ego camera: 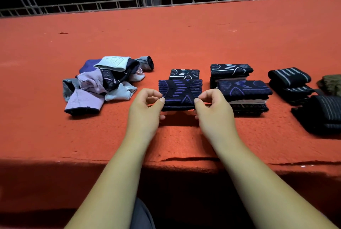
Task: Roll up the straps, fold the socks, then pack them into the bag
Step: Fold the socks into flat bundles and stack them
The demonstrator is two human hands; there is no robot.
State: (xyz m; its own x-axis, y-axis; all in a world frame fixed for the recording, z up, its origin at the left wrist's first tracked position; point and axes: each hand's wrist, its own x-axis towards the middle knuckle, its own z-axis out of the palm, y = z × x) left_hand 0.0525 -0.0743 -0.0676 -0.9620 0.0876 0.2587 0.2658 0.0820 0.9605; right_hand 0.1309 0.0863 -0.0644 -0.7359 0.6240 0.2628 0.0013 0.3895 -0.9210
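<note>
A folded dark sock with purple pattern (180, 92) lies on the red table (184, 35) in front of me. My left hand (145, 110) pinches its left edge and my right hand (214, 112) pinches its right edge. Behind it lies another folded dark sock with white pattern (184, 73). To the right stands a stack of folded socks (241, 90). Rolled black straps with grey stripes (289, 77) lie further right. A loose pile of unfolded socks (105, 81), lilac, grey and navy, sits at the left.
An olive-coloured item (332, 83) shows at the right edge, partly cut off. More dark striped straps (321, 112) lie at the near right. A metal railing (166, 0) runs along the table's far edge. The table's front edge (184, 160) is close to me.
</note>
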